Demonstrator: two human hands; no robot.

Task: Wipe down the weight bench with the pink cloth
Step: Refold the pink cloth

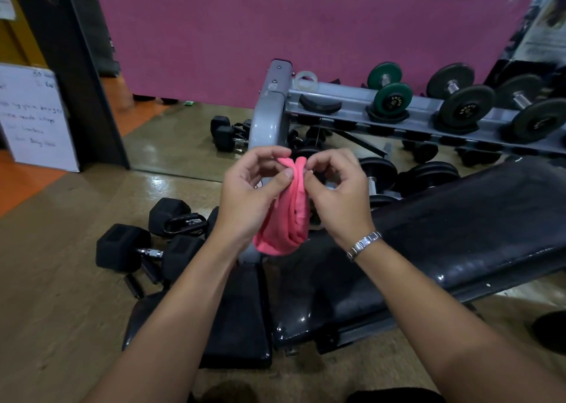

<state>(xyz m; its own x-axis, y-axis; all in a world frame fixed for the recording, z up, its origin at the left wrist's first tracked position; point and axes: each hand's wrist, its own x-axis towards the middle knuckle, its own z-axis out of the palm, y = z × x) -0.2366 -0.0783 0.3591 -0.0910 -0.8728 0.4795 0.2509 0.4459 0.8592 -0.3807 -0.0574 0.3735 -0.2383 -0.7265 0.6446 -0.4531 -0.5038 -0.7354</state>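
We saw both forearms bare, no sleeves reaching the left hand point(248, 200) or the right hand point(338, 200). Just behind the right hand, a silver metal-link watch band point(364, 244) circled the wrist.

Bunched pink cloth point(286, 216) hangs above the black weight bench point(459, 234).

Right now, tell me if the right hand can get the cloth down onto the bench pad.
Probably yes: the right hand holds the pink cloth above the bench pad, with nothing between.
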